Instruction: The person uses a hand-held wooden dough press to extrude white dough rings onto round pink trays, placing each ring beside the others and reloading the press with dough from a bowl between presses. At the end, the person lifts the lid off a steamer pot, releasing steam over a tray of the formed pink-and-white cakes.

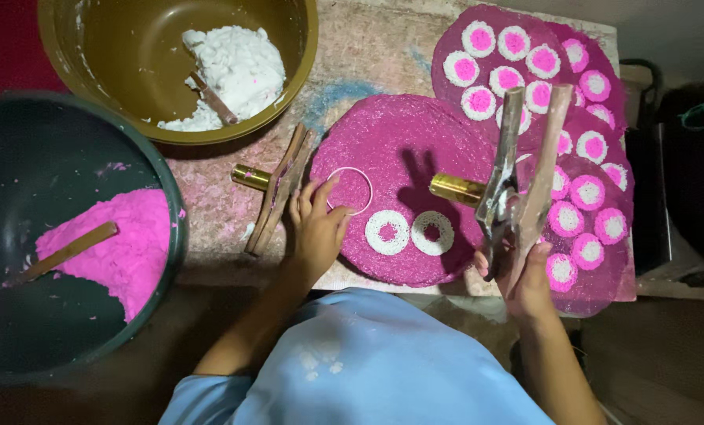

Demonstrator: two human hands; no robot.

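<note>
I see my left hand [317, 228] resting loosely on the pink disc [403, 197], open fingers [320, 193] touching a thin white ring [350, 190]. My right hand [529, 279] grips a wooden press tool [521, 169] above the disc. A careless nudge could smear the two white rings [409, 232] nearby, I judge

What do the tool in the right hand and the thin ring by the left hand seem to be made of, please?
The tool in the right hand: two worn, dull wooden arms joined to a shiny brass-like cylinder, judging by grain and gold gleam. The ring under the left hand: a thin pale hoop, perhaps plastic or metal; unclear.
</note>
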